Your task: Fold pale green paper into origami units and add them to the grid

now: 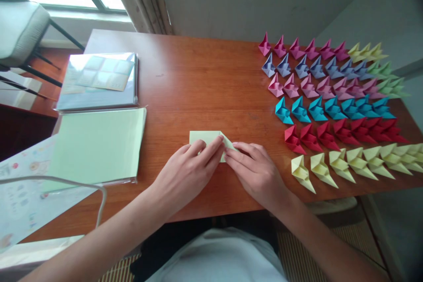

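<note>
A small pale yellow-green sheet of paper [201,135] lies flat on the wooden table near its front edge. Its far right corner is folded down at a slant. My left hand [194,163] rests on top of the paper, its fingers pressing on the middle by the fold. At the slanted right side, my right hand [256,169] has its fingertips together on the paper's edge. Both hands cover much of the near half of the paper, and what lies under the fingers is hidden.
Rows of folded paper pieces stand on the right: magenta, purple, pink, blue [316,109], red [327,136] and pale yellow [340,165]. On the left lie a light green paper pack [99,145] and a plastic-wrapped pack [99,79]. A white cable [66,179] crosses the near left.
</note>
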Motion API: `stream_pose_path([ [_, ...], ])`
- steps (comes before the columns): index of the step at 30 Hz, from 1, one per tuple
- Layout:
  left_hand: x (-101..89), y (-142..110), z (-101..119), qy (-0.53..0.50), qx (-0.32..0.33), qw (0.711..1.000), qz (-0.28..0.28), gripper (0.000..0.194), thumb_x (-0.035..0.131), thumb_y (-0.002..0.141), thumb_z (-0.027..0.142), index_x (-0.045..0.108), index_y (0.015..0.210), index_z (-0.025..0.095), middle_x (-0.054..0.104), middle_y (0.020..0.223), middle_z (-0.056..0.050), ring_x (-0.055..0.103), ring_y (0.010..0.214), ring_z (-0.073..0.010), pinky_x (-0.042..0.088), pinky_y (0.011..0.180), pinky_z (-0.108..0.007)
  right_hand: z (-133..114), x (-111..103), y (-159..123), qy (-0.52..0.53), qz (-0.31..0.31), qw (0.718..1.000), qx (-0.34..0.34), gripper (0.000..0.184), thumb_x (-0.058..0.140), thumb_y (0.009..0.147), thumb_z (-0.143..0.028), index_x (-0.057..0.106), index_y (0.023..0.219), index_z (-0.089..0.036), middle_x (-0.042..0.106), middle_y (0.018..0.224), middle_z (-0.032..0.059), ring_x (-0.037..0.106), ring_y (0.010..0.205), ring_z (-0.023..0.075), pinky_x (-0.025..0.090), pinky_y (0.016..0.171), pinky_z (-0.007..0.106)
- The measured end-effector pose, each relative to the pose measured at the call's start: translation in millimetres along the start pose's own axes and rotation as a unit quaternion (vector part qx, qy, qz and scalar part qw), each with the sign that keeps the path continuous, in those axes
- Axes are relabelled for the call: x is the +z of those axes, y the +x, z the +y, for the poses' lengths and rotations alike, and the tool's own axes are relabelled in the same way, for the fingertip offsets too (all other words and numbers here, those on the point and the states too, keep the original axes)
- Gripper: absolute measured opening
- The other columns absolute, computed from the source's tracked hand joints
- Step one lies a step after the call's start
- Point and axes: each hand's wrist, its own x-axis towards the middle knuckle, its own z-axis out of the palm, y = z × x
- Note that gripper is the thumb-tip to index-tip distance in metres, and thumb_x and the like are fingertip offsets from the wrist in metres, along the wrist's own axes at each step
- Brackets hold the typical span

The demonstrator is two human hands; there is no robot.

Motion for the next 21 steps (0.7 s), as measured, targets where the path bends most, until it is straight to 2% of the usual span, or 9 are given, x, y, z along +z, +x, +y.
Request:
stream_pose_path([
  [7, 7.3, -1.2, -2.9, -0.013, 0.001, 1.000, 0.002, 0.051, 0.046, 0.095, 0.008, 0.054, 0.144, 0.014, 0.047, 0.158, -0.004, 0.057, 0.100, -0.0220, 0.056, 0.083, -0.035, 1.2, 1.1, -0.1, 0.000, -0.006, 1.000, 0.002, 0.025, 0.059, 0.096, -0.009, 0.073, 0.115, -0.017, 0.074, 0.125, 0.0068, 0.063, 0.120, 0.0255, 0.051, 0.099, 0.045],
  [12, 3.5, -0.5, -1.5, -0.011, 0.000, 1.000, -0.005, 0.048, 0.047, 0.096, 0.010, 0.056, 0.143, 0.015, 0.048, 0.157, -0.005, 0.058, 0.101, -0.0226, 0.056, 0.077, -0.035, 0.7, -1.8, 0.2, 0.034, -0.007, 0.999, 0.021, 0.028, 0.060, 0.094, -0.008, 0.073, 0.115, -0.021, 0.074, 0.124, 0.0058, 0.062, 0.121, 0.0250, 0.051, 0.099, 0.045],
  [14, 1.2, 0.2, -0.7, -0.009, 0.000, 1.000, -0.016, 0.048, 0.047, 0.095, 0.009, 0.058, 0.141, 0.015, 0.048, 0.157, -0.006, 0.059, 0.102, -0.0229, 0.056, 0.075, -0.035, 0.1, -6.0, 6.3, 0.083, 0.008, 0.995, 0.057, 0.026, 0.060, 0.094, -0.010, 0.074, 0.111, -0.024, 0.076, 0.118, 0.0046, 0.064, 0.118, 0.0238, 0.052, 0.098, 0.044],
  [17, -0.9, 1.1, 1.0, 0.001, 0.001, 1.000, -0.020, 0.050, 0.046, 0.093, 0.007, 0.058, 0.141, 0.013, 0.048, 0.156, -0.009, 0.060, 0.100, -0.0231, 0.055, 0.072, -0.035, 2.3, -10.6, 25.7, 0.144, 0.032, 0.976, 0.160, 0.017, 0.059, 0.095, -0.017, 0.074, 0.101, -0.023, 0.078, 0.102, 0.0045, 0.068, 0.099, 0.0216, 0.054, 0.091, 0.039],
  [21, -0.9, 1.2, 4.8, 0.014, -0.004, 1.000, -0.016, 0.052, 0.044, 0.093, 0.006, 0.056, 0.143, 0.011, 0.048, 0.157, -0.010, 0.060, 0.099, -0.0234, 0.053, 0.070, -0.036, 14.8, -5.5, 59.2, 0.110, -0.026, 0.954, 0.278, 0.009, 0.065, 0.091, -0.020, 0.072, 0.085, -0.021, 0.074, 0.084, 0.0029, 0.065, 0.079, 0.0180, 0.050, 0.072, 0.030],
])
